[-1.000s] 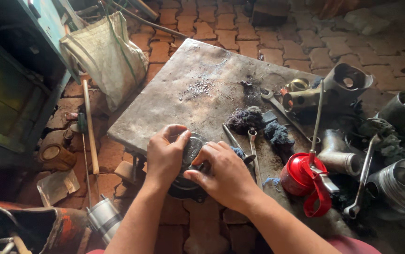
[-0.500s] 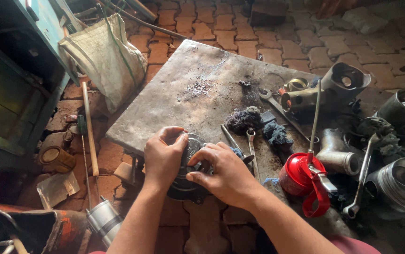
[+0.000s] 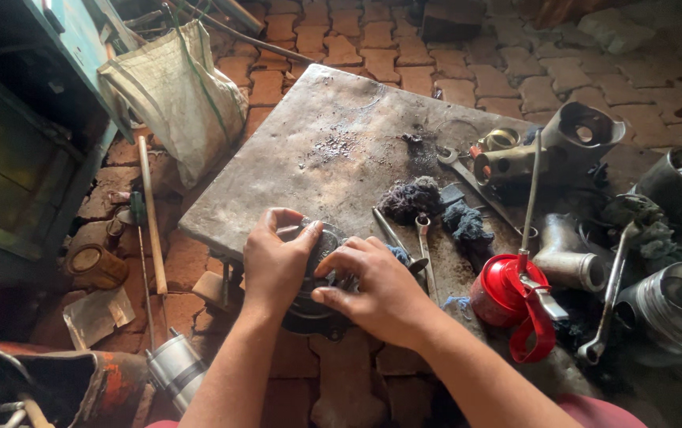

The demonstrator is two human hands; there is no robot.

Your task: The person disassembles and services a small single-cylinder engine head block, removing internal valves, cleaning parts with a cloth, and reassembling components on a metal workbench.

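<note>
Little has moved since the earlier frame: both hands stay on the round part (image 3: 319, 273) at the near edge of the slab (image 3: 325, 135), with only a small shift of the fingers. At far left a green cabinet (image 3: 16, 119) stands by the brick floor (image 3: 515, 63), and a white sack (image 3: 182, 95) leans beside it. A wooden handle (image 3: 151, 214) lies on the bricks below the sack, with a small tin (image 3: 93, 265) to its left. Next comes the left hand (image 3: 276, 265), fingers curled over the part's left rim, gripping it. That dark metal part sits between the two hands, partly overhanging the slab. The right hand (image 3: 378, 289) lies over its right side, fingers bent and pressing on it. Just right of the hands lie two spanners (image 3: 423, 246) and dark rags (image 3: 436, 208). Further right stands a red oil can (image 3: 507, 295) with a long spout, then grey pipe pieces (image 3: 567, 261) and a piston (image 3: 678, 309) at the far edge.
</note>
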